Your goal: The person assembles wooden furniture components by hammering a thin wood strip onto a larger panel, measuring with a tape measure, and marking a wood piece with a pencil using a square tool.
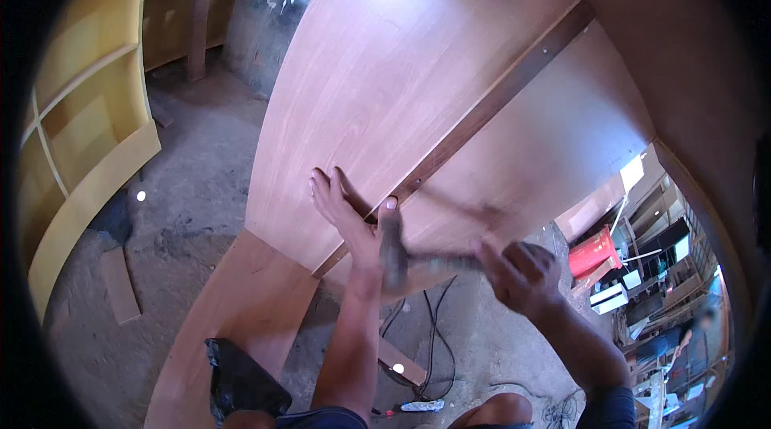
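At lower centre, your right hand (522,275) is closed around a motion-blurred hammer (395,256). Just left of it, your left hand (347,208) lies open, fingers flat on the brown wooden panel (401,84). Beyond them a dark wooden strip (498,96) runs diagonally toward the upper right.

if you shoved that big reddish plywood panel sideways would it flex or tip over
The plywood panel would probably flex little where the dark wooden strip crosses it, since that batten looks fastened on. Being broad and thin, it likely feels heavy and awkward. It seems unlikely to tip freely, as the left hand presses on it, while the right hand swings a blurred hammer.
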### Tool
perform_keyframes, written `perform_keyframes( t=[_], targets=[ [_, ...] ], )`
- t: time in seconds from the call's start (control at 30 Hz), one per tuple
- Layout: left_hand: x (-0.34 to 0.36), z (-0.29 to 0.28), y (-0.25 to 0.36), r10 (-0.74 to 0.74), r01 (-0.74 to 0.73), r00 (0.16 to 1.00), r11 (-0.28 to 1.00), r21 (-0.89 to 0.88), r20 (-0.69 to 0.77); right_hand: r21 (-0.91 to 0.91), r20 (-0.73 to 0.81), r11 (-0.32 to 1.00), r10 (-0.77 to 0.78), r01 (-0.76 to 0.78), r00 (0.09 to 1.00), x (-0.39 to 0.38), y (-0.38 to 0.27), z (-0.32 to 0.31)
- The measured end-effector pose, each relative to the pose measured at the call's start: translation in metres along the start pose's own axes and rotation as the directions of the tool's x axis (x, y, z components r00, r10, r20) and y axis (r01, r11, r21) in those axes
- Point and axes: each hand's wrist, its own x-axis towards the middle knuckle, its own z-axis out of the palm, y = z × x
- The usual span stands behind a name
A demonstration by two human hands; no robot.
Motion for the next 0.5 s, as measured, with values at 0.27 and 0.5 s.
perform_keyframes(
  t=[0.27, 0.5],
  targets=[
    [0.005, -0.004, 0.0, -0.021, 0.021, 1.0, 1.0, -0.014, -0.004, -0.23, 0.098, 0.967, 0.14, -0.114, 0.985, 0.012, 0.015, 0.006],
    [-0.005, 0.007, 0.005, -0.031, 0.031, 0.999, 0.999, -0.024, 0.019, 0.064, -0.098, 0.952, -0.292, 0.299, 0.951, 0.003, 0.003, -0.025]
  ],
)
